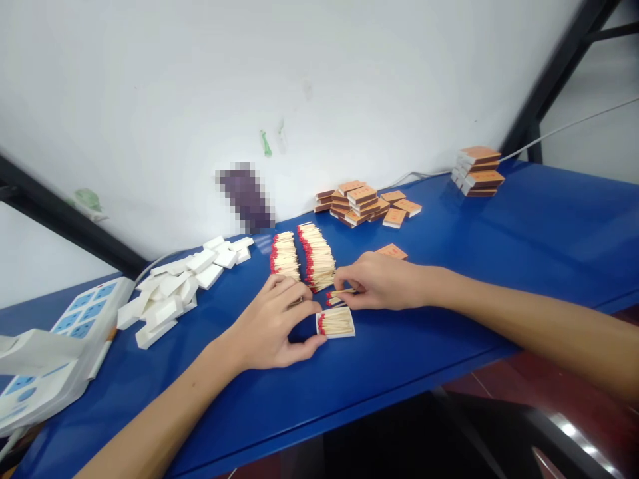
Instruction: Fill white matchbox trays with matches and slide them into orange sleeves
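Note:
A small white matchbox tray (353, 313) lies on the blue table, partly filled with red-headed matches (335, 323). My left hand (279, 322) steadies its left end between thumb and index finger, the other fingers curled. Just behind the tray, my right hand (377, 283) pinches a few matches (341, 293) between thumb and fingertips, heads pointing left. Two long rows of matches, the left row (284, 256) and the right row (317, 256), lie beyond my hands. My left fingers partly cover the near end of the left row.
White empty trays (170, 286) are heaped at the left, near a power strip (90, 319). Orange matchbox sleeves (362, 196) form a pile by the wall, with a stack of them (479, 173) farther right. One orange sleeve (393, 251) lies behind my right wrist.

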`<state>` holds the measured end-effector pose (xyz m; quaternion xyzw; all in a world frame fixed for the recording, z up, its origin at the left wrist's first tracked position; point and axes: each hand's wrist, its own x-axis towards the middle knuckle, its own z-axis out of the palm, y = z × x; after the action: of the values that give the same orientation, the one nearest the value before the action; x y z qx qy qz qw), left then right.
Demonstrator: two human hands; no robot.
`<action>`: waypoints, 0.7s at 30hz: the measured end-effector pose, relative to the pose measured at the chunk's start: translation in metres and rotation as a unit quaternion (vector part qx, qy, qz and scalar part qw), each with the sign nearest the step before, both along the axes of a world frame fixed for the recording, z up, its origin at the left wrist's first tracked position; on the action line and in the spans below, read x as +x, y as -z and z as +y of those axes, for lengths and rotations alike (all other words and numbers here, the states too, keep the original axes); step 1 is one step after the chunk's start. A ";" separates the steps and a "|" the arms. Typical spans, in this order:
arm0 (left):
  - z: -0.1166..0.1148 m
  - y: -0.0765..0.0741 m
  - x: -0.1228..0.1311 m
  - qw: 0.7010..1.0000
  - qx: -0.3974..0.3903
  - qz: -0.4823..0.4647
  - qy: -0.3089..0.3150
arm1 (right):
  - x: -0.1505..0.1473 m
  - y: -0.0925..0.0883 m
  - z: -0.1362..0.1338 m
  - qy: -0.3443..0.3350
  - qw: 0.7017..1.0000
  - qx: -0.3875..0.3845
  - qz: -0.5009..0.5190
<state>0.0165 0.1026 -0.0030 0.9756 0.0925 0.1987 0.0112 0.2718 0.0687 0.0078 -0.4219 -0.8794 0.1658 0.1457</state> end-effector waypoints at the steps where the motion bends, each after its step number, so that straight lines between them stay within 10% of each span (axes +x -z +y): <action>1: 0.000 0.000 0.000 1.000 0.001 0.000 -0.001 | 0.000 -0.001 -0.001 0.000 1.000 0.002 0.009; 21: -0.008 0.002 0.008 1.000 0.027 -0.014 0.000 | -0.013 -0.002 -0.015 -0.069 0.995 -0.057 0.040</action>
<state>0.0244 0.0942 -0.0047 0.9726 0.0866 0.2151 -0.0136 0.2588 0.0541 0.0102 -0.3608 -0.8890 0.2423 0.1440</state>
